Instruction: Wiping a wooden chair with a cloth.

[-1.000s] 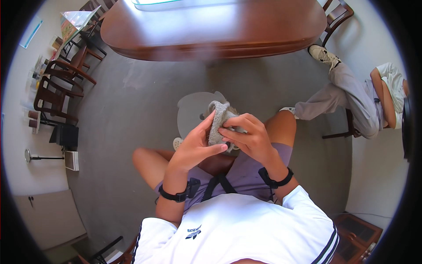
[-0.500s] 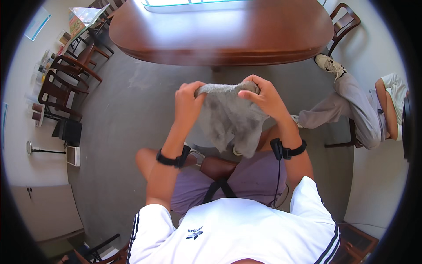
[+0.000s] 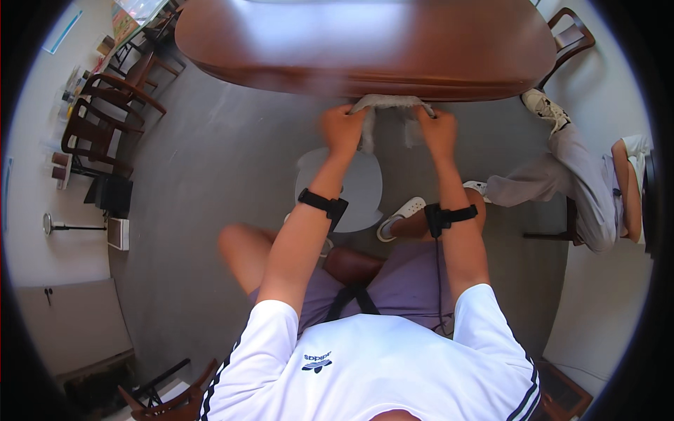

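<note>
A grey cloth [image 3: 393, 102] is stretched between my two hands just in front of the near edge of the wooden table [image 3: 351, 78]. My left hand [image 3: 344, 128] is closed on its left end, and my right hand [image 3: 438, 132] grips the right end. Parts of the cloth hang down between the hands; whether it touches the table edge I cannot tell. Both arms reach forward, each with a black strap and small box on the forearm. Below my hands, a pale grey rounded flat-topped thing [image 3: 351, 186] stands at floor level, partly covered by my left arm.
A seated person's legs [image 3: 533, 175] extend in from the right, one shoe near the table. Wooden chairs [image 3: 102, 137] line the left wall, and another chair [image 3: 572, 38] stands beyond the table's right end. A low cabinet [image 3: 74, 323] is at lower left.
Both hands have moved forward with the cloth, from above my lap to the table's near edge. The pale grey rounded thing below now shows more fully.
</note>
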Demonstrator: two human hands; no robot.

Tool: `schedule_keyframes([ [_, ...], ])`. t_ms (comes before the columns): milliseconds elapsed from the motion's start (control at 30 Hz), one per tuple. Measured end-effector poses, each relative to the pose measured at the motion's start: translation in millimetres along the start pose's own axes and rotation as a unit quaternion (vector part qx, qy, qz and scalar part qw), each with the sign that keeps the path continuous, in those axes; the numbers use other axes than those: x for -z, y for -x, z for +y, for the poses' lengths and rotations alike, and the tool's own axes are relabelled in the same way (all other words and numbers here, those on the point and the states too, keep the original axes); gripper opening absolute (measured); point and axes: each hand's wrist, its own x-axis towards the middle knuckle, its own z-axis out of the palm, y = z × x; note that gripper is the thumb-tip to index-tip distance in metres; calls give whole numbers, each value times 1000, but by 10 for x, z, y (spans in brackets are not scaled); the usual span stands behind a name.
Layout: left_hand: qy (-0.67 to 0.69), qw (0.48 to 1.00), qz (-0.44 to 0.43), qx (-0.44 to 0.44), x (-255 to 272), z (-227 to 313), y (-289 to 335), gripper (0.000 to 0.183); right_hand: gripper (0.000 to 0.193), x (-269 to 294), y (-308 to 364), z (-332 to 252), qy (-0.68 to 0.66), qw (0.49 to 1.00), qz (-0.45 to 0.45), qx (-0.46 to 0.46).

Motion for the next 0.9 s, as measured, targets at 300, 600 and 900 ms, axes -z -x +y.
schedule_keyframes([
  [300, 37, 996, -52, 62, 76, -216, -142, 29, 59, -397, 68, -240, -135, 964, -224, -48],
  [600, 187, 950, -144, 203, 558, -187, -306, 34, 57, -812, 211, -566, -312, 871, -314, -211],
  [900, 160, 931, -176, 277, 518, -40, -277, 41, 39, -677, 427, -724, -421, 865, -227, -150],
])
